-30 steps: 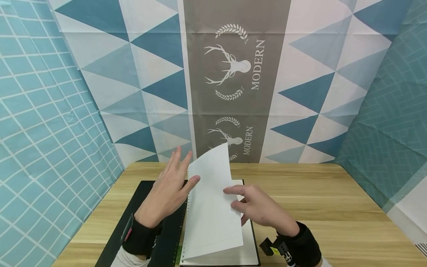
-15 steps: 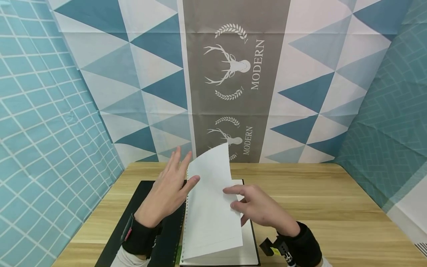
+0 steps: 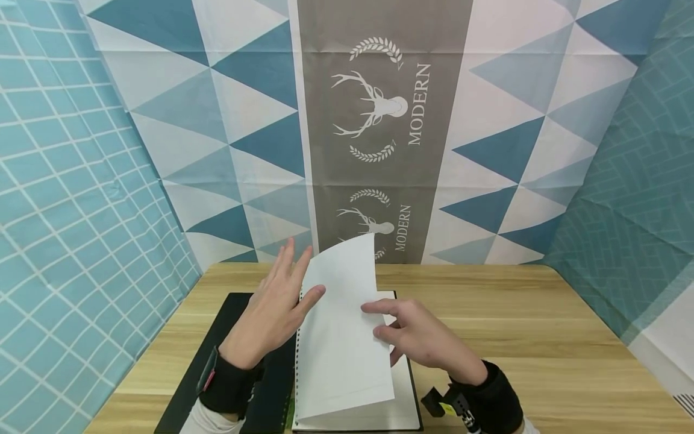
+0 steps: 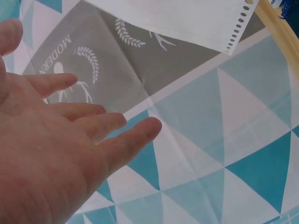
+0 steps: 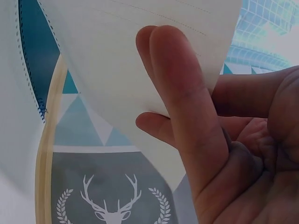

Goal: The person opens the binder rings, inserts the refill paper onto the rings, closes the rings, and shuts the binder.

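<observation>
A white loose-leaf sheet with punched holes down its left edge is tilted up over an open black notebook binder. My right hand pinches the sheet near its right edge, with some fingers on its front and others behind. In the right wrist view the same sheet runs behind the raised fingers of that hand. My left hand is spread with straight fingers beside the sheet's left edge, over the binder's black cover. In the left wrist view the left palm holds nothing, and the sheet's holed edge shows apart from it.
White pages lie under the sheet on the binder's right side. Everything rests on a wooden table. A patterned cloth backdrop stands behind it, with blue tiled cloth on the left.
The sheet's holed left edge has shifted slightly to the left over the binder, and its top corner a little right. Both hands have stayed nearly in place.
</observation>
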{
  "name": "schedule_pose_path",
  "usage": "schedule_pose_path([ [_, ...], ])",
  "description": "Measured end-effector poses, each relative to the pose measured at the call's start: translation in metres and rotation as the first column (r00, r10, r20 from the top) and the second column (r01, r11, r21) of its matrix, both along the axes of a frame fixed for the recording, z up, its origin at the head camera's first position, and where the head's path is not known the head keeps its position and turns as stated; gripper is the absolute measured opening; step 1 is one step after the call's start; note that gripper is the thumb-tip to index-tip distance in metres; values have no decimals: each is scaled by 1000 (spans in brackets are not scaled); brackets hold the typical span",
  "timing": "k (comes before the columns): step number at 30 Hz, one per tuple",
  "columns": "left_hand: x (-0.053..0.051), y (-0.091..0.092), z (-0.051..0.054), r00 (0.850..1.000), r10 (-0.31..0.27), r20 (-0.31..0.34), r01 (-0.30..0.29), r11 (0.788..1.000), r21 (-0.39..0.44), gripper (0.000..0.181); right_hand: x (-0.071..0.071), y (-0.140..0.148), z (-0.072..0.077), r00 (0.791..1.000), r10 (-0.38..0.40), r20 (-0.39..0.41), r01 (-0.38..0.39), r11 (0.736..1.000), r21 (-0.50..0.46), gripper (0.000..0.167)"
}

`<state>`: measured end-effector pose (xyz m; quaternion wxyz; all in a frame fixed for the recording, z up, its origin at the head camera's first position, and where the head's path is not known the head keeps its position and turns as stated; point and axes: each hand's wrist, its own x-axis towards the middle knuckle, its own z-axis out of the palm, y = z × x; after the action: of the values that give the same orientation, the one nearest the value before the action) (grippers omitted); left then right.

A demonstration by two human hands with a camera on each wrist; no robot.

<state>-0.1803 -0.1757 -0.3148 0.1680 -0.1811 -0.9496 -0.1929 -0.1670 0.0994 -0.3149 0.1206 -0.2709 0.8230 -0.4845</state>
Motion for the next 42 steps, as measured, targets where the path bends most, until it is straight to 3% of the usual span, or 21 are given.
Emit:
schedule_pose_path([
  [10, 0, 0, -2, 1000, -10, 1, 10, 1000, -2, 79, 1, 0, -2, 998, 41, 47, -45, 994, 96, 43],
  [22, 0, 1, -2, 1000, -10, 9, 10, 1000, -4, 80, 0, 2, -4, 999, 30, 29, -34, 986, 164, 45],
  [29, -1, 0, -2, 1000, -21, 5, 21, 1000, -4, 79, -1, 6, -2, 998, 58, -1, -57, 986, 158, 47],
  [35, -1, 1, -2, 1000, -20, 4, 20, 1000, -6, 79, -1, 11, 1, 998, 36, -56, -30, 994, 104, 46],
  [42, -1, 2, -2, 1000, -9, -4, 9, 1000, -12, 80, -2, 5, -2, 999, 36, 13, -37, 996, 79, 47],
])
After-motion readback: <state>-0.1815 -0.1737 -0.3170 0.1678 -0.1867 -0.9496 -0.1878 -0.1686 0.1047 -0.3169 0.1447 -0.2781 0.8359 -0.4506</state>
